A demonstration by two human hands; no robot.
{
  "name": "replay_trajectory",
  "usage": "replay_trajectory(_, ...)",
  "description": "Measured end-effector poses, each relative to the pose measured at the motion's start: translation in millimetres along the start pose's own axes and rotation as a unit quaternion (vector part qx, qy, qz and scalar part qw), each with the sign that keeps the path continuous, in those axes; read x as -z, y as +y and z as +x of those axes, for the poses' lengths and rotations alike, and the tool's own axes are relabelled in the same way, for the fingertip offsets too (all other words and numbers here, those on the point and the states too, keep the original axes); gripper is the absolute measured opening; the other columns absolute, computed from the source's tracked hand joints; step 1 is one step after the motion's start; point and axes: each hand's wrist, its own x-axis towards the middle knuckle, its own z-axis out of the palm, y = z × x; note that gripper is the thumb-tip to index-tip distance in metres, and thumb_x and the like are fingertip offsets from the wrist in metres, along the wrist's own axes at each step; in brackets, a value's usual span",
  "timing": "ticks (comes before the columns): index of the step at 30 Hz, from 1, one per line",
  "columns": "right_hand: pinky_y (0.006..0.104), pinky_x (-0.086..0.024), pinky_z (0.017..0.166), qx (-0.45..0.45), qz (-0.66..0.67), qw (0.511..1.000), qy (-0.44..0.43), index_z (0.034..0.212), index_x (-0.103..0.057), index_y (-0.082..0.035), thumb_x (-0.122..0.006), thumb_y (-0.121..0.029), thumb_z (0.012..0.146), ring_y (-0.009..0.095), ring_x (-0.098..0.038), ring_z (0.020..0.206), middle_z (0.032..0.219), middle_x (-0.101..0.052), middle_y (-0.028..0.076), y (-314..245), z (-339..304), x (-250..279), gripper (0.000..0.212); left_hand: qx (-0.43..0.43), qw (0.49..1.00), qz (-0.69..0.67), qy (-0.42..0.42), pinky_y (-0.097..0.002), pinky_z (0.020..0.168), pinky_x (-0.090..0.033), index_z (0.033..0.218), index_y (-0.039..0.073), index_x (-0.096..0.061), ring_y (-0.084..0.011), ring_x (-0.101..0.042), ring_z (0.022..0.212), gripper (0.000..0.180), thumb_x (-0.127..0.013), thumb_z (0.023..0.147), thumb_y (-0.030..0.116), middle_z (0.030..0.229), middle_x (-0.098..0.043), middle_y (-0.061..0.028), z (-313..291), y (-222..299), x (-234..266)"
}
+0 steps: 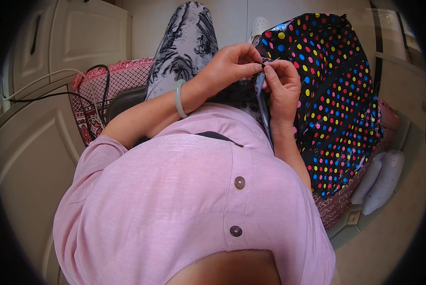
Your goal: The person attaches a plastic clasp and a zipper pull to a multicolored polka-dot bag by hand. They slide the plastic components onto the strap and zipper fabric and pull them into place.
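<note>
A black sheet with many-coloured dots (324, 95), glossy and cloth-like, drapes over the right side of my lap. Its edge, with a grey-blue underside (262, 107), runs up to my fingers. My left hand (229, 66), with a pale green bangle (180, 99) on the wrist, pinches a small dark bit at that edge between thumb and fingertips. Right beside it, my right hand (283, 88) is closed with thumb against fingers on the sheet's edge. The fingertips of both hands nearly touch. Whether a needle or thread is between them is too small to tell.
Under me lies a red-and-white patterned, fringed cover (87, 99). White and black cables (99, 88) hang at the left near cream cabinet doors (37, 147). At the right lie grey rolled or bundled items (382, 180). A white shoe (259, 27) shows at the top.
</note>
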Motion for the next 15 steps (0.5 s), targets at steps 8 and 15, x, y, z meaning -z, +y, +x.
replay_trajectory(8,0.0167,-0.039,0.053,0.015,0.027,0.999,-0.006,0.096,-0.06,-0.003,-0.061,-0.003,0.09,0.005,-0.054,0.061,0.078,-0.059,-0.001,0.5,-1.0,1.0,0.007,-0.007,0.999,-0.036,-0.006,-0.0209,0.074,-0.049,0.108,0.0,-0.057,-0.0081,-0.06,0.084,0.023,-0.064,0.089,0.012,0.093,-0.063,-0.0032,-6.1,1.5,-0.9)
replay_trajectory(15,0.0165,-0.038,0.054,0.009,0.01,1.0,-0.02,0.1,-0.062,-0.002,-0.06,-0.003,0.09,0.004,-0.053,0.062,0.079,-0.06,-0.001,0.9,-1.1,1.2,0.01,-0.003,1.0,-0.026,-0.013,-0.0208,0.071,-0.047,0.113,0.0,-0.057,-0.0075,-0.059,0.08,0.029,-0.064,0.089,0.013,0.09,-0.063,-0.0027,-8.2,0.2,-0.6)
